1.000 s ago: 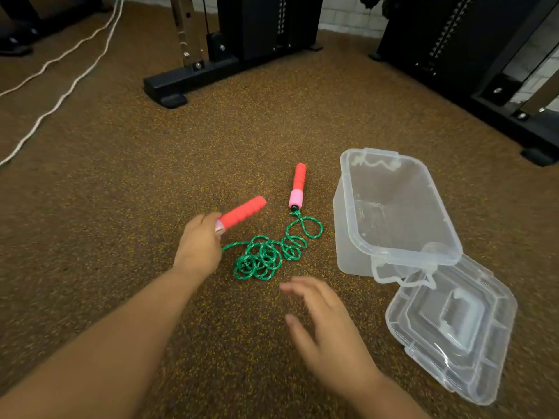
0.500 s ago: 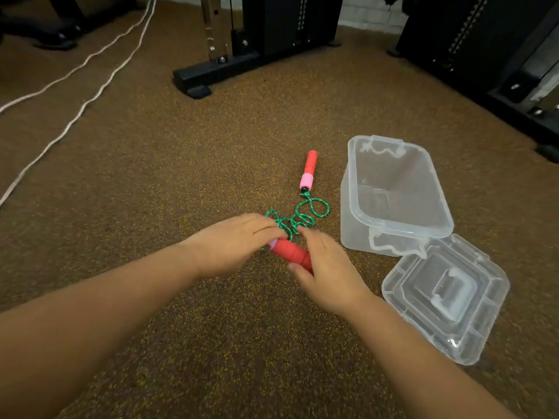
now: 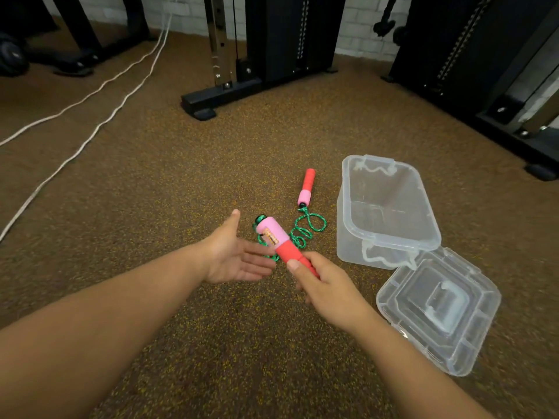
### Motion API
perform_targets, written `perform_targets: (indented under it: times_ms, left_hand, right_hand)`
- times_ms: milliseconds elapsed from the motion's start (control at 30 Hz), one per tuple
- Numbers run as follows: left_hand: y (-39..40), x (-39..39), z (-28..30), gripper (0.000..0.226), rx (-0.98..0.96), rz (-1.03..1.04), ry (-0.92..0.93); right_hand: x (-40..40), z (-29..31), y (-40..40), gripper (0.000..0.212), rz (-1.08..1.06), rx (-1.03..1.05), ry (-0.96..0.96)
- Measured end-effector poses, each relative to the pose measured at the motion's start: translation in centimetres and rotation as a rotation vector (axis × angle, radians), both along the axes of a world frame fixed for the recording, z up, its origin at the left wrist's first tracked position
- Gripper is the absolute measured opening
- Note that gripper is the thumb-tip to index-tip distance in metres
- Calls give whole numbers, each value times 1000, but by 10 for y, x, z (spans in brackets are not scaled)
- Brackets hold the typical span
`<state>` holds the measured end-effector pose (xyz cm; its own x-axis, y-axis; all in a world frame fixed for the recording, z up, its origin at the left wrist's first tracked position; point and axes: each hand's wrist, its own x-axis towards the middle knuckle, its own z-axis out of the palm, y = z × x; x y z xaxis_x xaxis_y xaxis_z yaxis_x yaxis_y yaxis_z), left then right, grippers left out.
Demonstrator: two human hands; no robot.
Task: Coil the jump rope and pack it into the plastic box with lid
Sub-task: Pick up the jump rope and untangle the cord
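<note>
My right hand [image 3: 325, 285] grips the red foam end of one jump rope handle [image 3: 278, 241], whose pink end points up and to the left. My left hand [image 3: 233, 257] is open, palm up, just left of that handle, its fingers under the rope. The green rope [image 3: 305, 228] lies in loose loops on the floor and runs to the second red and pink handle [image 3: 306, 187], which lies further back. The clear plastic box [image 3: 384, 207] stands open to the right. Its clear lid [image 3: 438, 309] lies on the floor in front of it.
The floor is brown speckled rubber. A black gym machine base [image 3: 217, 98] stands behind the rope, and another black frame [image 3: 499, 110] at the back right. Two white cables [image 3: 99, 110] run across the floor at the left.
The handle passed from my left hand to my right hand. My left hand let go and opened palm up. The handle's pink end now points up and left.
</note>
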<state>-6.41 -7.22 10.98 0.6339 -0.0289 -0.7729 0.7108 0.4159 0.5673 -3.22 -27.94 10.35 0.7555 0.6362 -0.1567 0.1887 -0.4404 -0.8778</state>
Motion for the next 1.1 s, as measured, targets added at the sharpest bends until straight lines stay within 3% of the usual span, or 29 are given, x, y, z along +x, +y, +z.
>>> perform_targets:
  times_ms: [133, 267, 367, 667, 867, 933, 1000, 1100]
  left_hand:
    - [7, 8, 7, 93, -274, 62, -148]
    - [9, 8, 25, 58, -283, 25, -281]
    - [6, 9, 32, 46, -293, 39, -330]
    - [-4, 17, 38, 45, -359, 69, -402]
    - [-8, 18, 34, 53, -416, 4, -376]
    - [-9, 16, 35, 50, -435, -66, -368]
    - [-7, 13, 35, 45, -500, -178, -378]
    - [-5, 11, 33, 45, -565, -362, -373]
  right_hand:
    - [-20, -7, -5, 42, 124, 84, 61]
    - [-36, -20, -9, 30, 188, 132, 158]
    - [-39, -24, -11, 26, 221, 139, 195]
    - [-41, -36, -9, 34, 243, 87, 209]
    - [-40, -44, -5, 24, 215, -91, -29]
    - [-40, -42, -2, 31, 242, -122, -32]
    - [-33, -39, -3, 54, 272, -114, -29]
    - [-15, -31, -6, 67, 105, -10, -66]
